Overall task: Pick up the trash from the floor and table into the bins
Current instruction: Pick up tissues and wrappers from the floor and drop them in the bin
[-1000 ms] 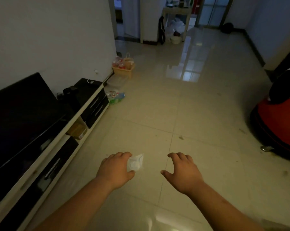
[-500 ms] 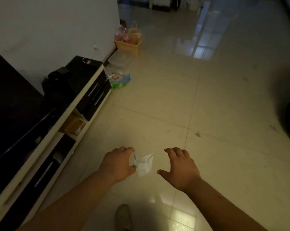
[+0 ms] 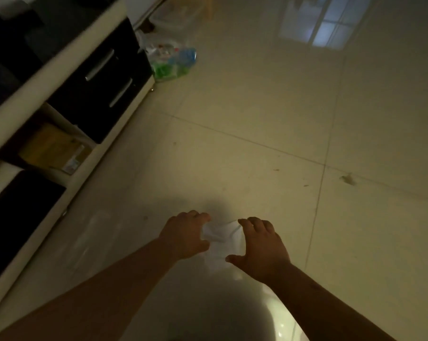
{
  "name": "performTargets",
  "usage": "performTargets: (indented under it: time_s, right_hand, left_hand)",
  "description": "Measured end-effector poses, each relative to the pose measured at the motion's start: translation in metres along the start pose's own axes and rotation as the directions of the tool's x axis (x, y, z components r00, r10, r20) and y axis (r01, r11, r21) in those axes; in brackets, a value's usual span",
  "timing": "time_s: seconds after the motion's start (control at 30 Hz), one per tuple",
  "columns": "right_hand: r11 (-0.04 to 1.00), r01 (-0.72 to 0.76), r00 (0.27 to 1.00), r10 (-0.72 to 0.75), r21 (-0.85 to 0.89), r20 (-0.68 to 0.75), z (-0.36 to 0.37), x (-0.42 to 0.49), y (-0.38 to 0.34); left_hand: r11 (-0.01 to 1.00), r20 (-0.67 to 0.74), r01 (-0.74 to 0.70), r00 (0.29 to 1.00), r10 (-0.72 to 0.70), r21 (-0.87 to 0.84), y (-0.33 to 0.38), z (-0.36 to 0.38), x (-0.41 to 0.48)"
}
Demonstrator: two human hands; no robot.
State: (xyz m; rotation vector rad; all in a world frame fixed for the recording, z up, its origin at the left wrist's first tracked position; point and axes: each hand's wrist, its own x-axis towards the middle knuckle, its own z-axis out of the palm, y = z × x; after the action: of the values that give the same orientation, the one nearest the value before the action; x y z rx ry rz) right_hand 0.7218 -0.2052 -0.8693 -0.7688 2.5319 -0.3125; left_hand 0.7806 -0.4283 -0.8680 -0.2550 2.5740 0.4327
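Holding: we see the left hand (image 3: 183, 235) pinching the left edge of a crumpled white paper (image 3: 220, 239) between its thumb and curled fingers.
Right hand: the right hand (image 3: 262, 247) curls its fingers over the paper's right edge, with the thumb spread at the lower corner and touching it.
Paper's place: it is between our two hands, over the floor (image 3: 257, 119); we cannot tell whether it touches the tiles.
Cabinet: a low cabinet (image 3: 97, 77) runs along the left, its black drawers closed.
Open compartment: this gap between the drawer blocks holds a cardboard box (image 3: 53, 148) with a pale label.
Plastic bag: a clear plastic bag (image 3: 171, 61) sits on the floor just beside the cabinet's far end, holding bottles with green and blue wrapping.
Tub: a clear tub (image 3: 173, 18) stands beyond the bag at the top edge; we cannot make out its contents.
Floor scrap: a small dark scrap (image 3: 348, 178) lies on the tiles, well apart from the hands on the right.
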Motion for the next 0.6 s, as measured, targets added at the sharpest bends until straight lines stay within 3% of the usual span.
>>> performTargets:
  time_s: [0.23,0.6]
  right_hand:
    - [0.998,0.049,0.999,-0.049,-0.031,0.003,0.133,0.084,0.048]
    - [1.000,0.014,1.000,-0.014,0.013,0.023,0.194,0.100,0.077]
  left_hand:
    - [0.991,0.077,-0.101,0.992,0.095,0.082,-0.029,0.128,0.115]
    - [0.987,0.111,-0.154,0.983,0.147,0.054,-0.054,0.199,0.153]
